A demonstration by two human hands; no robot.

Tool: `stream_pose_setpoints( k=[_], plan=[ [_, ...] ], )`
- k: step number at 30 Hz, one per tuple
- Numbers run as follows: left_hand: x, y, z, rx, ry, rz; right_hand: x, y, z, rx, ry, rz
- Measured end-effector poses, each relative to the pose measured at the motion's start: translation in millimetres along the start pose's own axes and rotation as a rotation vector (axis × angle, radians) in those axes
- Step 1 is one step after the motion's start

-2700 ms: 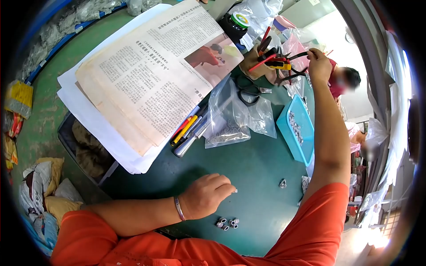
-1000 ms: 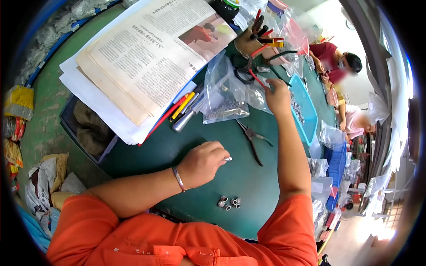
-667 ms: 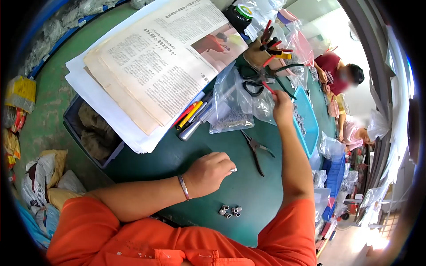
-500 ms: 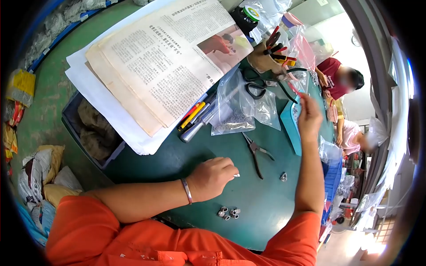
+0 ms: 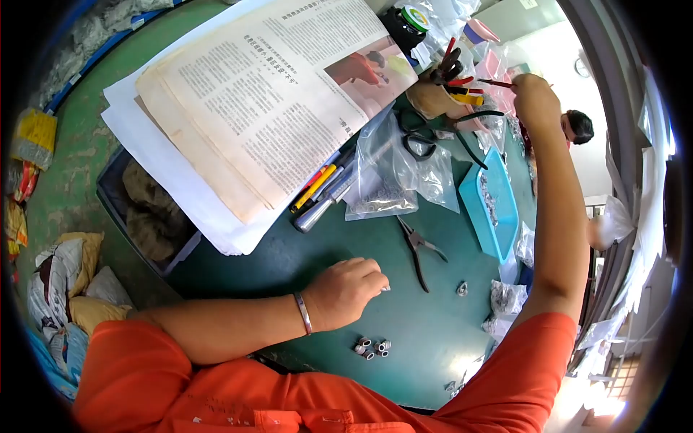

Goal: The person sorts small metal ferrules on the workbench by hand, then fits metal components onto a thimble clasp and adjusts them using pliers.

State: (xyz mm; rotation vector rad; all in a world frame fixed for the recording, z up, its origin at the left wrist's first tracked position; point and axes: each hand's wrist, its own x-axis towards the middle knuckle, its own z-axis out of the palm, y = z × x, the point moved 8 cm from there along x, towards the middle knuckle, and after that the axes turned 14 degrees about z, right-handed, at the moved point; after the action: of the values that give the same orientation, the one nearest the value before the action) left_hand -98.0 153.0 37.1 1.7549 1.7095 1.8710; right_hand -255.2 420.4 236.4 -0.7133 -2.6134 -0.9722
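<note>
My left hand, with a bangle at the wrist, rests closed on the green table, a small shiny metal piece peeking out at its fingertips. Raised at the upper right, my right hand grips a thin red stick-like tool beside a tool holder full of handles; its exact kind is unclear. Pliers lie partly spread, right of my left hand. Several small metal rings sit below that hand, and another small metal part lies farther right.
A light-blue tray contains small metal parts. Newspaper covers the upper left, near pens, clear plastic bags and black-handled scissors. A grey bin holds cloth. Another person is across the table.
My right hand has moved up and right, away from above the light-blue tray, carrying the thin red tool. More of the tray now shows. My left hand has stayed in place.
</note>
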Motion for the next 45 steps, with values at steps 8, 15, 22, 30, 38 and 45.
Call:
stream_pose_setpoints(
  k=[8, 15, 22, 30, 38, 45],
  plan=[
    [-0.9, -3.1, 1.1, 0.022, 0.009, 0.002, 69.9, -71.7, 73.5, 0.016, -0.075, -0.126],
    [-2.3, -3.1, 3.3, -0.004, -0.009, -0.009, 45.8, -40.4, 31.4, 0.856, -0.582, 0.247],
    [0.2, 2.1, 0.4, -0.008, 0.018, 0.019, 2.1, 71.9, 244.2, -0.105, -0.563, -0.233],
    [-2.6, 0.9, 1.6, 0.014, 0.011, 0.013, -77.4, 41.3, 174.8, 0.311, -0.494, 0.258],
    [-4.0, -1.3, 7.3, -0.046, 0.0, 0.016, -10.5, 55.2, 38.9, 0.234, -0.174, 0.212],
    [-3.0, -1.5, 2.5, -0.011, 0.016, 0.014, 36.3, -16.7, 70.8, 0.249, -0.309, 0.022]
  ],
)
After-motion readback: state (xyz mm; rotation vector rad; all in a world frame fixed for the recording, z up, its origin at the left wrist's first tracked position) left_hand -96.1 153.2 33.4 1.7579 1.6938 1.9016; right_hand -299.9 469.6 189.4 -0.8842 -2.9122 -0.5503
